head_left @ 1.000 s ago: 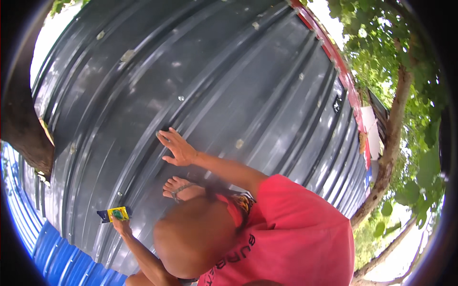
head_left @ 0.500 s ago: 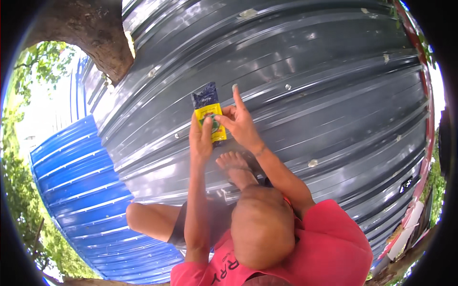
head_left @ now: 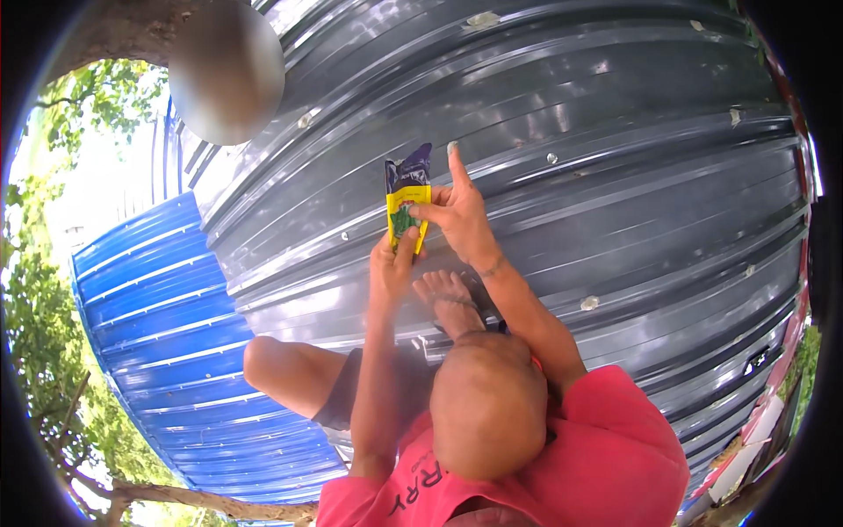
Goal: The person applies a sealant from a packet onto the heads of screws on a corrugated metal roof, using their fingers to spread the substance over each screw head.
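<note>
The left hand point(head_left: 392, 266) pinches the yellow and dark packet point(head_left: 404, 197) low down; the right hand point(head_left: 463, 220) pinches its side. Both grips probably keep it steady.

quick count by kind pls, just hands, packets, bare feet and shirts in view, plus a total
Hands: 2 (left hand and right hand, both on the packet)
Packets: 1 (yellow and dark blue packet)
Bare feet: 1 (bare foot)
Shirts: 1 (red shirt)
Total: 5
</note>
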